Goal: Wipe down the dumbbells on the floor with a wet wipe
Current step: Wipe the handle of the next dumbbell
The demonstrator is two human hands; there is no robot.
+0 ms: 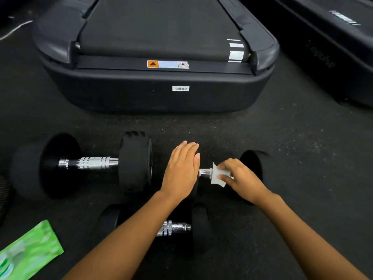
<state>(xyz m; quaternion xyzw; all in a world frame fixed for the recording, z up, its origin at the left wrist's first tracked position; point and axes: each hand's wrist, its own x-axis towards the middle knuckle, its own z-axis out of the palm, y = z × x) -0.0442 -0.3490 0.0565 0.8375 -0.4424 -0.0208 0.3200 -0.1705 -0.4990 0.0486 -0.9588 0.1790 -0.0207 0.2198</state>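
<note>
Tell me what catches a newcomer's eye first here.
At centre, the right hand pinches a white wet wipe against the chrome handle of a black-ended dumbbell, while the left hand lies flat on its left end. A bright green wipe packet lies lower left; a black treadmill deck fills the background.

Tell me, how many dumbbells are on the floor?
3. A black dumbbell with a chrome handle lies left; a second black dumbbell sits right, its handle wrapped in the white wet wipe; a third black dumbbell lies nearest the camera. More may be outside view.
</note>
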